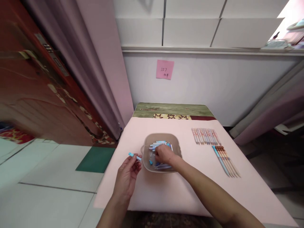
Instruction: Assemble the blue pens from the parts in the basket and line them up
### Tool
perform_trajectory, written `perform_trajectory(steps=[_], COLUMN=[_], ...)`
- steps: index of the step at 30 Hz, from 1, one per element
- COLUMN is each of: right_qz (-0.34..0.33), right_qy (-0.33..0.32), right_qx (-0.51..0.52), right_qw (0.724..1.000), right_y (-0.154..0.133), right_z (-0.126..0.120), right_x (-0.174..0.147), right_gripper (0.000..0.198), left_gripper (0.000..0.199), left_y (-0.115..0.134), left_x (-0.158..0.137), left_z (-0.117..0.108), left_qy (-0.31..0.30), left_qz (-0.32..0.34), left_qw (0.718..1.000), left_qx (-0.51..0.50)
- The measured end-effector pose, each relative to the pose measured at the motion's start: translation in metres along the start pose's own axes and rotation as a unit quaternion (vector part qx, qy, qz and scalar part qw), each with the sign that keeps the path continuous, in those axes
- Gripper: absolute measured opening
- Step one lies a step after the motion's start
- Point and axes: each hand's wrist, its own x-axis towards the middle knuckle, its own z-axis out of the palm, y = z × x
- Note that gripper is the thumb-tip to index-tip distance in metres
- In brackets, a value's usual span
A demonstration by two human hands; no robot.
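Observation:
My left hand, left of the container, pinches a short light-blue pen piece between thumb and fingertips. A greyish plastic container stands on the table and holds several pen parts in blue, white and lilac. My right hand reaches down inside it, fingers curled among the parts; the fingertips and whatever they grip are hidden. A small blue piece lies in the container to the left of that hand.
Several assembled pens lie in a row at the table's right side. Nearer me is a second row of brown-topped pens with one blue pen. A pink cloth covers the table. A pink note sticks to the wall.

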Motion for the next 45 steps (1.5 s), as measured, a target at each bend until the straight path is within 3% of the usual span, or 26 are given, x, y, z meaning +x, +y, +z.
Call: perform_trajectory(steps=[5,7,8,10,12,14,17,19,21,25,29,32,37,45], right_qz=[-0.017,-0.026,-0.027,-0.027,-0.021,-0.010,-0.001,-0.003,-0.001,0.011,-0.006,-0.034,-0.056,-0.059], right_qy=[0.015,0.015,0.016,0.020,0.029,0.039,0.058,0.097,0.161,0.269,0.309,0.325,0.350,0.352], right_qx=[0.156,0.262,0.375,0.569,0.677,0.721,0.744,0.738,0.707,0.594,0.458,0.378,0.310,0.314], right_qw=[0.988,0.965,0.926,0.822,0.735,0.692,0.666,0.668,0.689,0.758,0.834,0.866,0.882,0.880], right_y=[0.006,0.005,0.004,0.000,-0.003,-0.005,-0.003,-0.001,0.001,0.002,0.000,0.000,-0.002,-0.006], right_z=[-0.021,-0.026,-0.027,-0.029,-0.030,-0.030,-0.026,-0.023,-0.018,-0.012,-0.007,-0.004,0.001,0.002], right_x=[-0.034,-0.052,-0.061,-0.076,-0.089,-0.100,-0.112,-0.119,-0.128,-0.146,-0.162,-0.168,-0.173,-0.176], right_gripper=[0.016,0.016,0.016,0.025,0.031,0.030,0.027,0.025,0.022,0.019,0.016,0.012,0.012,0.009], left_gripper=[0.008,0.007,0.007,0.006,0.007,0.008,0.010,0.010,0.010,0.011,0.016,0.019,0.022,0.017], left_y=[0.007,0.006,0.005,-0.001,-0.010,-0.020,-0.033,-0.040,-0.047,-0.060,-0.072,-0.078,-0.084,-0.085], left_x=[-0.004,-0.007,-0.009,-0.014,-0.019,-0.024,-0.032,-0.037,-0.043,-0.054,-0.061,-0.064,-0.067,-0.074], left_z=[0.006,0.015,0.021,0.033,0.045,0.055,0.065,0.069,0.072,0.073,0.070,0.067,0.062,0.057], left_qy=[0.012,0.002,-0.007,-0.026,-0.043,-0.052,-0.058,-0.056,-0.049,-0.053,-0.068,-0.074,-0.085,-0.084], left_qz=[-0.004,-0.015,-0.025,-0.046,-0.068,-0.089,-0.105,-0.106,-0.110,-0.122,-0.121,-0.117,-0.114,-0.118], left_qw=[1.000,0.999,0.999,0.998,0.996,0.994,0.991,0.990,0.989,0.986,0.985,0.986,0.986,0.985], left_qx=[-0.017,-0.029,-0.032,-0.035,-0.039,-0.047,-0.067,-0.079,-0.089,-0.104,-0.102,-0.097,-0.091,-0.092])
